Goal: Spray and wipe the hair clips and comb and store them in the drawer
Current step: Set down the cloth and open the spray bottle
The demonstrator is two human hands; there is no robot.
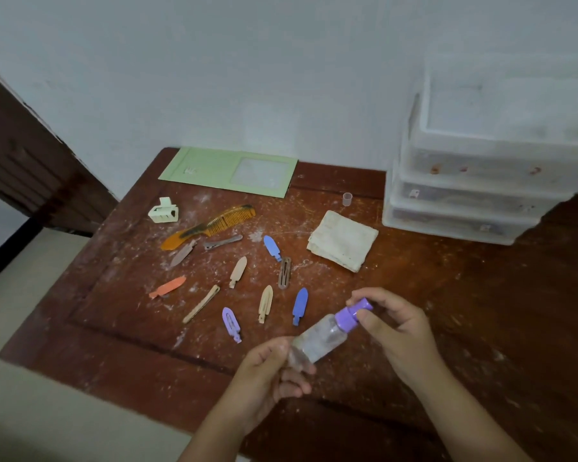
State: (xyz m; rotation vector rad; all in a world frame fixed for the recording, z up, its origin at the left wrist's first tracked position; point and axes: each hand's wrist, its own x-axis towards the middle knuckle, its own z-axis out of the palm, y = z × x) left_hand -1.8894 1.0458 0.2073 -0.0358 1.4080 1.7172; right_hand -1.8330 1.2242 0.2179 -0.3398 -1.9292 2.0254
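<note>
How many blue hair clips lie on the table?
2. One blue clip lies mid-table, left of the folded cloth; the other blue clip lies nearer, just left of the spray bottle. None seems hidden.

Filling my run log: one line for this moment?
left hand: holds spray bottle | right hand: on purple nozzle | clips, comb: on table

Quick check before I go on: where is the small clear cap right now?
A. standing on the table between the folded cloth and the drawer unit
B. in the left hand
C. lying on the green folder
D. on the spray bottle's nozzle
A: the small clear cap stands on the table, between the folded cloth and the drawer unit, apart from the spray bottle held in both hands.
</note>
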